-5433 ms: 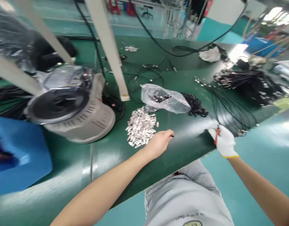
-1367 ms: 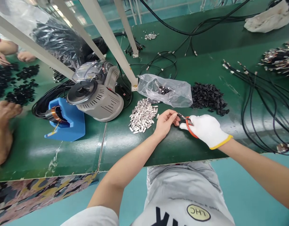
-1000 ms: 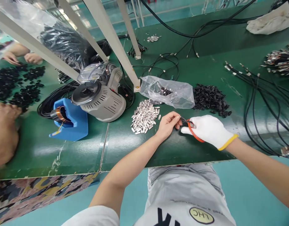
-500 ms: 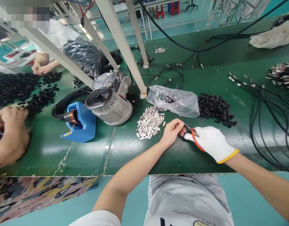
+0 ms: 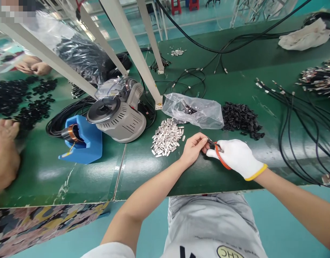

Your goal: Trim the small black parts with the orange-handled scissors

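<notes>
My bare left hand point(image 5: 192, 149) is closed in a pinch at the jaws of a pair of pliers. Whatever is between its fingertips is small and mostly hidden. In a white glove with a yellow cuff, my right hand point(image 5: 236, 158) grips the pliers point(image 5: 221, 159) by their red-orange handles. Just left of my left hand lies a heap of small silvery metal pieces point(image 5: 167, 139). Beyond both hands is a clear plastic bag point(image 5: 202, 116) with some dark pieces inside, and against its right end sits a pile of small black parts point(image 5: 241, 120).
A grey rounded machine point(image 5: 122, 123) and a blue tape dispenser point(image 5: 85, 145) stand to the left. Pale metal posts point(image 5: 130, 46) rise from the green table. Black cables point(image 5: 291, 118) spread at right. A co-worker's hand point(image 5: 5, 154) is at far left; another person's hands point(image 5: 33, 66) are beyond.
The whole view has shifted slightly, so most of the scene sits further left. My hands keep nearly the same pose around the pliers. The nearer co-worker's hand has moved toward the left edge.
</notes>
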### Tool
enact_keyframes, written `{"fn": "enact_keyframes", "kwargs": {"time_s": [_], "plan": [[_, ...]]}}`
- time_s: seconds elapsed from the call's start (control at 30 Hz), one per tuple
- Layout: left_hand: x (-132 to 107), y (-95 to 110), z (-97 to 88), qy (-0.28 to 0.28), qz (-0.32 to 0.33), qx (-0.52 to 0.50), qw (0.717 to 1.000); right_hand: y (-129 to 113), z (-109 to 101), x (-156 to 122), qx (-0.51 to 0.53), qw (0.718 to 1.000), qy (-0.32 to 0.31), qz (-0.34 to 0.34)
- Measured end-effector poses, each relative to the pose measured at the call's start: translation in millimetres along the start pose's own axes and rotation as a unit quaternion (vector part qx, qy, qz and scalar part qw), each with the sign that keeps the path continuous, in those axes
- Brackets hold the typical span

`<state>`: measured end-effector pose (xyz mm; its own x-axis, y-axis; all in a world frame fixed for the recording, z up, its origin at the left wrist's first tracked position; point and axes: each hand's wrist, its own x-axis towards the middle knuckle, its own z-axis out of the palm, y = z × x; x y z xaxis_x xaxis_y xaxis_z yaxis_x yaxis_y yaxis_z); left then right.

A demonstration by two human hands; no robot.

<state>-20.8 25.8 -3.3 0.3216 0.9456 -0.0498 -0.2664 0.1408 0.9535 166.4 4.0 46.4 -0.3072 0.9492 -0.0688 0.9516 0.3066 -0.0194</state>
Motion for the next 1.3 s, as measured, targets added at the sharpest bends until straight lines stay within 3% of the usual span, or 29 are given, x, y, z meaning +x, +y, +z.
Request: {"fn": "enact_keyframes", "kwargs": {"time_s": [0.2,0.47,0.73,1.07,1.3], "plan": [[-1,-3,3.1,0.013,0.009,0.006,1.000,-2,11,-4,0.002,1.000,0.026,0.014],[0,-9,1.1,-0.009,0.004,-0.019,1.000,2,-14,-4,0.053,0.997,-0.057,0.023],[-1,-7,3.4,-0.016,0.000,-0.001,1.000,10,-21,-2,0.103,0.989,-0.105,-0.003],[-2,-5,3.0,0.000,0.050,0.033,0.998,3,12,-10,0.018,0.999,0.007,0.030],[0,-7,3.0,0.002,0.050,0.038,0.998,17,20,-9,-0.014,1.000,0.005,-0.013]]}}
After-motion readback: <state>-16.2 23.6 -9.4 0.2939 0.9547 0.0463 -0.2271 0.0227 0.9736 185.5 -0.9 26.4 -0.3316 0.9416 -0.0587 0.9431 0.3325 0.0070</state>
